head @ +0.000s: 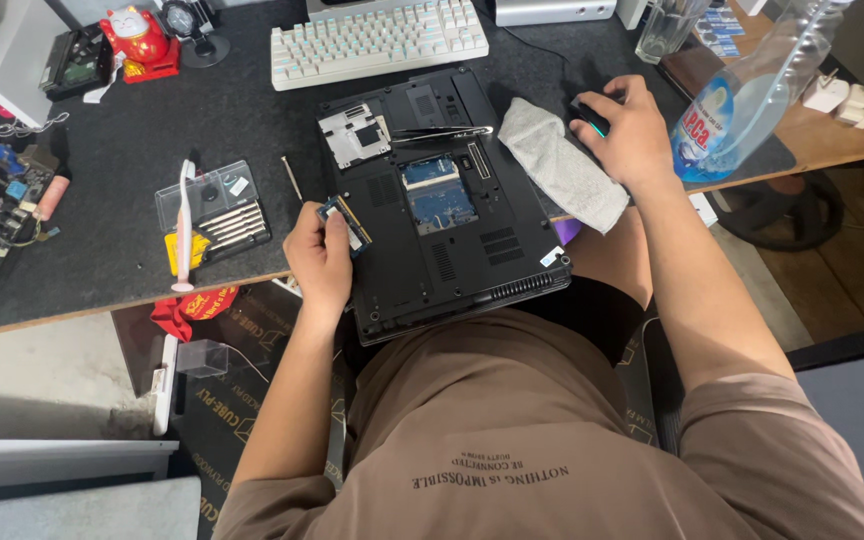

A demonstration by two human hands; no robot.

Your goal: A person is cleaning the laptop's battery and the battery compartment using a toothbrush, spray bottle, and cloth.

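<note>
- While most of the dark desk mat (222,110) is taken up by clutter, the biggest piece in the work is the black laptop (442,200), lying bottom-up with its near edge hanging over the desk front above the person's lap; its service cover is off and a blue-green board shows in the opening.
- Beside it to the right lies a folded grey cloth (562,165), touching the laptop's edge, and a clear plastic bottle (752,95) leans in just beyond the right hand.
- At the left, well apart from the laptop, sit a clear screwdriver-bit case (217,210) and a white toothbrush (184,225) laid across it.
- The right hand (632,130) rests curled over a dark computer mouse (589,113), fingers draped on it rather than spread.
- The left hand (320,262) sits at the laptop's left edge, thumb and fingers pinched narrowly on a small memory module (344,222).
- That module looks light, thin and stiff, and I judge it fragile: the chips and contact strip are best left untouched, so the short side edges are the place to grip it, as the fingers seem to be doing.
- Slim tweezers (442,131) lie across the laptop's upper part.
</note>
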